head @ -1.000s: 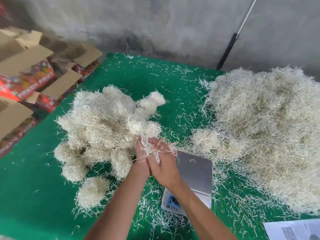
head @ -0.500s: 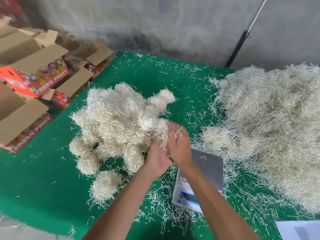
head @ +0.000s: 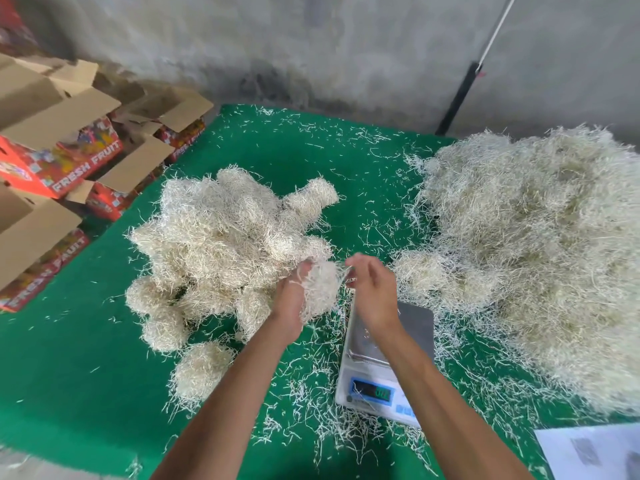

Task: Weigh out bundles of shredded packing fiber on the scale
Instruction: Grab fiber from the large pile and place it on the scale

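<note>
Clutching a loose wad of fiber (head: 320, 289), the left hand (head: 294, 299) has its grip curled round the bundle, while the right hand (head: 372, 292) sits just beside it with fingers loosely bent, its grip apparently pinching a few stray strands at the wad's right edge, though how firmly I cannot tell. Both hands hover just above the far-left corner of the scale (head: 388, 355), whose steel pan carries no bundle and whose display glows with digits too blurred to read. My judgement is that the step in hand is shaping or trimming a bundle off the pan; the next move calls for either setting it among the finished ones or laying it on the pan to check its weight, adding or plucking strands as the reading demands. To the left lie the finished bundles (head: 225, 244), heaped together, with a few single ones near the front. To the right rises the raw heap (head: 533, 244), far larger and unshaped. A sheet of paper (head: 588, 452) lies at the near right corner. Green felt covers the worktop (head: 69, 375), littered everywhere with loose shreds. Beyond its left edge stand open fruit cartons (head: 59, 157), and behind all runs a stained grey wall (head: 311, 46) with a dark pole (head: 457, 98) leaning against it.
</note>
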`<state>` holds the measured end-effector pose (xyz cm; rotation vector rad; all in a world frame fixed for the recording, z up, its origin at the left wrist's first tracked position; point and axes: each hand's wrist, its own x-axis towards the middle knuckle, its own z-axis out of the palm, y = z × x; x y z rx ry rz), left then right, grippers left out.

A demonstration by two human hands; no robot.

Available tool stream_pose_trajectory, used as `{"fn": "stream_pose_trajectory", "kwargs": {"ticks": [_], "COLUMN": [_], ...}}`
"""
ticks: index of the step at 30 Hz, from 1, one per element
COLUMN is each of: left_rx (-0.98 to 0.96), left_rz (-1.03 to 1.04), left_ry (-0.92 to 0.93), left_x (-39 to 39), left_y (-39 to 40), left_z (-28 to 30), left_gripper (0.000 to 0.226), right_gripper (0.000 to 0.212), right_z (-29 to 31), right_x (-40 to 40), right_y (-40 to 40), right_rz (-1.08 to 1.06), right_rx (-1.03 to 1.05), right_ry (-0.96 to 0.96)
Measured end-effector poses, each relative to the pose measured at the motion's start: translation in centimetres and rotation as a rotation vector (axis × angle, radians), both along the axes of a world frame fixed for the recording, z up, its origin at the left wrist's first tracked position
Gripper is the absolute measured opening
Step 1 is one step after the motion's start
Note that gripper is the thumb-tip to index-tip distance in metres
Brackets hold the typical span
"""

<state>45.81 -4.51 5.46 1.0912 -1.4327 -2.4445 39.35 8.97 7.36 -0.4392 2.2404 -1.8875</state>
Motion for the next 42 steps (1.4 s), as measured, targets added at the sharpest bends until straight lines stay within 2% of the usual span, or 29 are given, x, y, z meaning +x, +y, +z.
{"fn": "stream_pose_trajectory", "kwargs": {"ticks": [2, 5, 7, 10, 12, 15, 17, 19, 22, 24, 26, 28, 30, 32, 33, 35, 37, 38, 40, 42], "left_rx": [0.035, 0.087, 0.062, 0.030, 0.103, 0.361, 0.501, 0.556, 0.706, 0.663, 0.564, 0.438, 0.345, 0.316, 0.307, 0.326, 0.390, 0.390, 0.390, 0.427], "left_rz": [0.022, -0.001, -0.071, -0.153, -0.166, -0.121, -0.122, -0.133, 0.089, 0.143, 0.054, 0.022, 0.086, 0.099, 0.064, 0.047, -0.024, -0.081, -0.131, -0.005], "left_ry": [-0.020, 0.029, 0.045, 0.046, 0.084, 0.127, 0.115, 0.108, 0.138, 0.128, 0.048, 0.021, 0.019, 0.021, 0.029, 0.024, 0.046, 0.038, -0.001, 0.006], "left_x": [0.3, 0.3, -0.1, -0.6, -0.9, -1.1, -1.1, -0.9, -1.2, -1.2, -1.1, -1.0, -0.9, -0.8, -0.6, -0.5, -0.2, -0.3, -0.8, -0.3], "left_y": [0.1, 0.9, 2.3, 3.8, 4.2, 5.5, 6.3, 6.5, 6.3, 6.6, 6.5, 4.7, 2.4, 1.2, 1.4, 1.7, 1.2, 0.6, -0.8, -1.9], "left_z": [-0.6, -0.9, -1.0, -0.5, -0.6, 0.0, 0.5, 1.0, 0.8, 0.4, 0.2, 0.4, 1.0, 0.1, -0.3, -0.7, -0.7, -0.6, -0.1, -0.7], "left_gripper": [0.078, 0.090, 0.083, 0.077, 0.067, 0.066, 0.066, 0.063, 0.059, 0.049, 0.052, 0.043, 0.029, 0.039, 0.041, 0.034, 0.029, 0.023, 0.029, 0.055], "right_gripper": [0.023, 0.028, 0.044, 0.055, 0.059, 0.068, 0.062, 0.046, 0.036, 0.038, 0.036, 0.044, 0.055, 0.060, 0.056, 0.049, 0.052, 0.054, 0.051, 0.047], "right_z": [0.2, -0.2, -0.9, -1.6, -2.0, -2.5, -2.7, -2.7, -2.5, -2.7, -2.7, -3.2, -4.0, -5.0, -5.2, -4.3, -3.7, -3.6, -3.6, -2.7], "right_x": [-0.6, -0.4, 0.2, -0.3, -0.7, 0.7, 1.1, 1.1, 1.6, 1.8, 0.5, -0.7, 0.8, 3.7, 4.4, 3.4, 1.3, 0.2, -1.7, -3.3], "right_y": [1.3, 2.6, 2.9, 3.5, 4.1, 3.5, 2.9, 2.6, 0.9, -0.3, -0.5, 0.2, 0.1, -1.2, -2.0, -3.6, -4.0, -4.0, -4.8, -7.7], "right_rz": [0.002, 0.194, 0.258, 0.205, 0.205, 0.316, 0.221, 0.065, 0.142, 0.199, 0.158, 0.138, 0.267, 0.410, 0.412, 0.331, 0.264, 0.263, 0.313, 0.396], "right_rx": [-0.032, 0.061, 0.102, 0.164, 0.201, 0.245, 0.240, 0.164, 0.127, 0.179, 0.208, 0.288, 0.318, 0.281, 0.250, 0.154, 0.120, 0.151, 0.372, 0.651], "right_ry": [-0.078, -0.035, -0.040, 0.006, -0.032, -0.016, 0.128, 0.257, 0.397, 0.390, 0.354, 0.427, 0.422, 0.313, 0.294, 0.288, 0.312, 0.318, 0.364, 0.439]}}
